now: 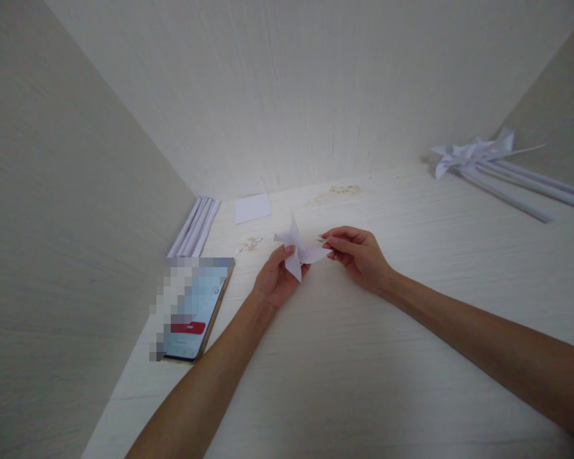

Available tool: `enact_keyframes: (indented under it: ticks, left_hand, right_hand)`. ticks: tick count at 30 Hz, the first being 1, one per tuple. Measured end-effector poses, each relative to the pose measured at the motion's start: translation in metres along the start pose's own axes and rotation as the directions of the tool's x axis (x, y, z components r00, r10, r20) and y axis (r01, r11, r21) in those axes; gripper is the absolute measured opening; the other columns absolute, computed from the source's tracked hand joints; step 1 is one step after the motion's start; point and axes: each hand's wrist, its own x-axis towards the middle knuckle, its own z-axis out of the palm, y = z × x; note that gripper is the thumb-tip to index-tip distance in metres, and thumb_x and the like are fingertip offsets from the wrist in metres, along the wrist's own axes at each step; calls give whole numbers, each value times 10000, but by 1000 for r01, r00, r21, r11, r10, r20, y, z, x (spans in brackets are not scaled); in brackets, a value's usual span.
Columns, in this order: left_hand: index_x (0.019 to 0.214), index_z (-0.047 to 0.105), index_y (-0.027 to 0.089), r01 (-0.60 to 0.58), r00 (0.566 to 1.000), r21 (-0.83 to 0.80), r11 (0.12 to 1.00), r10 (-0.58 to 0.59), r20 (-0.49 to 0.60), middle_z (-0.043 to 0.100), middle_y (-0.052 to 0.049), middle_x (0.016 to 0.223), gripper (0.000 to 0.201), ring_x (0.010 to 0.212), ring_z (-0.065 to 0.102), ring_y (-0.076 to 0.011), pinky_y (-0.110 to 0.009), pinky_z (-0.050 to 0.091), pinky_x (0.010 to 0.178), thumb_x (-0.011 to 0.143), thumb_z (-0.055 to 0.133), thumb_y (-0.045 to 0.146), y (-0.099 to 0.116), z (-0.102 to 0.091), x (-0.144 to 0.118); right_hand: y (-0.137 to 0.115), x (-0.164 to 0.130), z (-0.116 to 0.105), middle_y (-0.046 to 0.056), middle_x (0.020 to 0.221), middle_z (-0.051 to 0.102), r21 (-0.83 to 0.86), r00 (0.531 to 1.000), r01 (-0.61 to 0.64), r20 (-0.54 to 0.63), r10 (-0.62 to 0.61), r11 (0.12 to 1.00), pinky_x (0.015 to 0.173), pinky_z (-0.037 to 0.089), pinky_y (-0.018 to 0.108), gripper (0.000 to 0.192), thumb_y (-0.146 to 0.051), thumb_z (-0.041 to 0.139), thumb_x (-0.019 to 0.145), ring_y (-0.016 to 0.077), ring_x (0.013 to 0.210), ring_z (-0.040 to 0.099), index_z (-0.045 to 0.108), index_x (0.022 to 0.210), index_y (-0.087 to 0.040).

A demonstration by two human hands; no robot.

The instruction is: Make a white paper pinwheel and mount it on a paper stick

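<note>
In the head view, a white paper pinwheel with pointed blades is pinched by my left hand, its thumb pressing near the pinwheel's middle. To the right, my right hand has thumb and fingers closed together around a small, thin item whose pale tip sticks out toward the pinwheel. That item is too small and mostly hidden to name. The right fingertips are close to the pinwheel's right blade; I cannot tell whether they touch it.
A phone, partly blurred out, lies at the left, with rolled paper sticks behind it. A white paper sheet and small scraps lie near the back wall. Finished-looking pinwheels on sticks rest at the far right.
</note>
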Motion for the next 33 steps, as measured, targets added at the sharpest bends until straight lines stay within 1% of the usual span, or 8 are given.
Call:
enact_keyframes:
  ticks: [3,8,11,15,19,25,29,33]
  left_hand:
    - [667,540,156,-6,1000,-12,1000,6,-12,563,21,624,70,584,527,-76,-198,438,589,632,555,97,0,-1,1]
    - [681,543,146,2,1000,-37,999,-3,-13,566,23,628,78,599,533,-74,-193,436,583,631,558,89,0,-2,1]
    - [668,537,146,0,1000,-32,999,0,-2,567,20,625,66,596,533,-75,-194,434,579,639,550,89,0,-1,1]
    - [676,545,150,3,1000,-26,1000,-3,1,573,18,629,66,598,532,-77,-198,434,590,646,547,92,0,-1,1]
    - [667,548,155,-14,1000,-7,1000,14,-10,571,17,625,61,605,533,-83,-205,434,600,647,547,97,0,-1,1]
    - [630,533,156,-50,998,-8,999,50,-46,572,20,619,80,596,529,-76,-198,426,578,638,555,80,0,0,2]
    - [635,535,164,-109,988,-27,994,105,-109,574,44,623,113,568,521,-60,-186,415,543,623,570,58,2,0,5]
    - [637,542,175,-200,970,-13,980,195,-148,590,61,652,148,554,523,-47,-173,404,524,594,592,43,2,0,8]
  right_hand:
    - [-1,0,-1,-16,557,646,16,1000,-2,0,2,1000,487,445,191,124,-212,718,554,56,468,536,677,669,-187]
    - [1,1,-1,18,668,689,43,998,-45,-43,47,998,546,488,183,182,-227,735,541,88,606,621,681,708,-179]
    - [1,2,0,26,693,694,51,997,-48,-61,51,998,567,500,187,202,-225,750,516,102,648,637,677,698,-178]
    - [1,2,0,28,677,689,28,997,-23,-74,26,999,567,499,200,192,-242,746,522,103,625,633,665,679,-168]
    - [2,2,0,13,642,674,-21,997,-2,-80,0,1000,519,469,195,183,-275,728,553,86,566,607,629,661,-165]
    - [4,3,-4,-21,533,604,-159,992,101,-63,-113,982,451,388,197,188,-320,654,643,56,446,499,557,605,-165]
    - [4,3,-9,-43,505,547,-301,973,194,-65,-223,934,420,333,197,210,-331,592,713,53,429,442,512,597,-175]
    - [-1,2,-9,-57,475,486,-426,953,235,-76,-293,874,416,298,208,248,-375,554,744,59,423,400,477,598,-189]
